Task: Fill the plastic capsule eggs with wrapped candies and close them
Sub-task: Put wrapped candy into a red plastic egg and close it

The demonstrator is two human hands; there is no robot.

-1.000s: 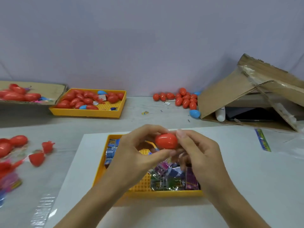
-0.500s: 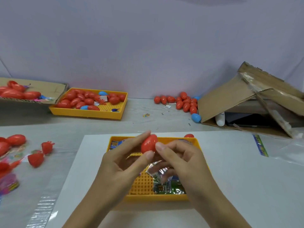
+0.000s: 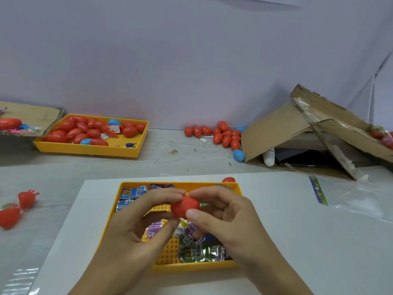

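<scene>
A red plastic capsule egg [image 3: 184, 206] is held between both hands above the near yellow tray [image 3: 191, 268]. My left hand [image 3: 138, 228] pinches its left side with thumb and fingertips. My right hand [image 3: 231, 218] grips its right side, thumb in front. The egg looks closed; I cannot see inside it. Wrapped candies [image 3: 198, 249] in shiny blue, purple and green wrappers lie in the tray under my hands.
A far yellow tray [image 3: 89, 150] holds several red and blue eggs. More eggs [image 3: 225, 135] lie by the wall beside a collapsed cardboard box [image 3: 297, 133]. Open red egg halves [image 3: 26, 199] lie at the left. Another red egg [image 3: 228, 179] sits behind the near tray.
Both hands have lowered toward the tray with the egg, and the egg has been turned between the fingers. The camera view has dropped slightly.
</scene>
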